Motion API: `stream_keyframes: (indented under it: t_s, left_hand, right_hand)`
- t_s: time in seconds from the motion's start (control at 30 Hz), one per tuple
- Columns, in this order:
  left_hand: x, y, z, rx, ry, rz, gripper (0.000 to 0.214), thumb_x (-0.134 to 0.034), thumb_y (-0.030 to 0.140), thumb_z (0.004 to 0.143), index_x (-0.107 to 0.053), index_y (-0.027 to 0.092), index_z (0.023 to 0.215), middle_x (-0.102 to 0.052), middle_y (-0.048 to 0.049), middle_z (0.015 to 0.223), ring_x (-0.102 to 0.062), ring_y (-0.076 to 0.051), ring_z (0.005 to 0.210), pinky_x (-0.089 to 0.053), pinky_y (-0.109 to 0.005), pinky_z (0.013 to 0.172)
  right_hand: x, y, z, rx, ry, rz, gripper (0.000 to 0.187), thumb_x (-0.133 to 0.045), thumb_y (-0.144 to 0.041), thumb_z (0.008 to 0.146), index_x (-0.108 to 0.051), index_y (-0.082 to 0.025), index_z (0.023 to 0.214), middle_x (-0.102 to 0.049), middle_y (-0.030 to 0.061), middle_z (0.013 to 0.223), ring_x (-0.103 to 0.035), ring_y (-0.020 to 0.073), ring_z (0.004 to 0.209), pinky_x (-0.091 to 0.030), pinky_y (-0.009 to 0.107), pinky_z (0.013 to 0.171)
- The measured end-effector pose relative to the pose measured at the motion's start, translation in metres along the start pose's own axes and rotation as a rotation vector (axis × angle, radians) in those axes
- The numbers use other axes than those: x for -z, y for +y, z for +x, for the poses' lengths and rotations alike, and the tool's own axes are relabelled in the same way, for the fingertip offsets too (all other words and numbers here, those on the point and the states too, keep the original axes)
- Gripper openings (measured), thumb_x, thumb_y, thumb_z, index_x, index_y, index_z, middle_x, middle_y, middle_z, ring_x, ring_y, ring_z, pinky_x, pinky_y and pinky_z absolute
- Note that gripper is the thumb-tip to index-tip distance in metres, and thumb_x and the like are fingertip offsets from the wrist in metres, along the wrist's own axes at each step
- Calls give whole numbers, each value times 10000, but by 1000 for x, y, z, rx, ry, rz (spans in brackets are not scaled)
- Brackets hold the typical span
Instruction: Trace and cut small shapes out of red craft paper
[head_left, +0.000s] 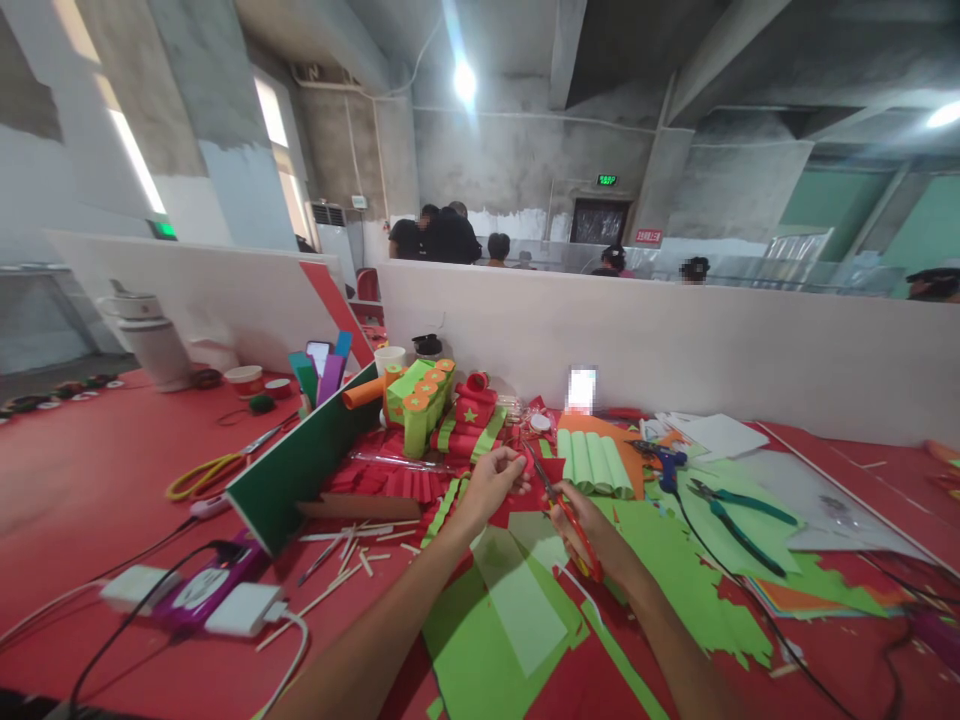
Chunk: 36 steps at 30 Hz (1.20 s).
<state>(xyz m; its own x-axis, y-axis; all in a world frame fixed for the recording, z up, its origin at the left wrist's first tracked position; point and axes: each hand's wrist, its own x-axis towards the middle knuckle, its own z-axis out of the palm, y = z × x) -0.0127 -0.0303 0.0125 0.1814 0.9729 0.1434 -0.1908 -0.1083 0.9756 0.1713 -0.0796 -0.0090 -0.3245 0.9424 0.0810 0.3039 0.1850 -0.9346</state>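
My left hand (491, 482) pinches a small piece of red paper (541, 474) above the red table (90, 480). My right hand (589, 525) grips red-handled scissors (564, 512), whose blades point up and left into that paper. Both hands hover over light green paper sheets (517, 600) and red paper scraps. Just beyond them stand folded green and red paper models (424, 400) and a row of pale green paper rolls (596, 462).
A green board (300, 462) leans at the left, with yellow-handled scissors (217, 465), chargers and cables (187, 590) beside it. A blue glue gun (660, 458) and green pliers (739, 515) lie at the right. A white partition (675, 350) backs the table; people sit beyond it.
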Motion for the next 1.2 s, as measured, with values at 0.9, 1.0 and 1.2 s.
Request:
stream_keyframes:
  t_s: [0.9,1.0,1.2]
  left_hand:
    - [11,-7,9,-34,-122,139,364,-680,499,775,-614,141,774,-630,-3,612,-598,-120,519,-466,-227,529]
    - [12,-9,10,-22,-149,134,366,-686,497,768,-608,140,767,-627,-2,612,-583,-113,505,-463,-228,528]
    - [15,-10,10,-6,-175,153,356,-682,487,781,-607,140,774,-634,-10,631,-581,-110,516,-461,-231,538]
  right_hand:
    - [15,-6,-10,-122,-74,43,678,-487,-711,859,-419,-230,1331,-432,-71,624,-357,89,448,-330,202,425]
    - [15,-3,-8,-144,-62,40,691,-498,-715,849,-420,-235,1341,-420,-74,614,-332,87,436,-303,202,412]
    - [13,-4,-7,-113,-44,47,623,-518,-680,862,-458,-231,1290,-423,-75,615,-315,78,424,-289,199,404]
